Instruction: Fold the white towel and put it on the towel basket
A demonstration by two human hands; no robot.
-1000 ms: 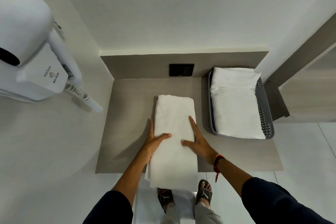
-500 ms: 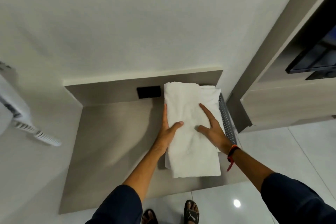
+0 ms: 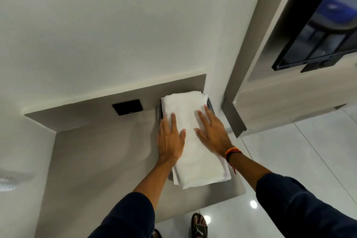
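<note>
White terry cloth, folded into a long thick rectangle, the white towel [image 3: 195, 141] lies on top of the dark perforated plastic towel basket [image 3: 209, 104], of which only slivers of rim show at the far corners. The basket stands at the right end of the grey-brown laminate counter [image 3: 96, 160], against the wall. The left hand [image 3: 170, 139] lies flat along the towel's left edge, fingers spread and clamped on nothing; the right hand [image 3: 212, 131] (orange-and-black wristband [image 3: 232, 152] at the wrist) presses palm-down on the right half, likewise spread. The towel looks soft, light and limp: its layers would likely slide or sag if lifted by one end, so support from both long sides or from beneath would suit. Its near end overhangs the basket.
</note>
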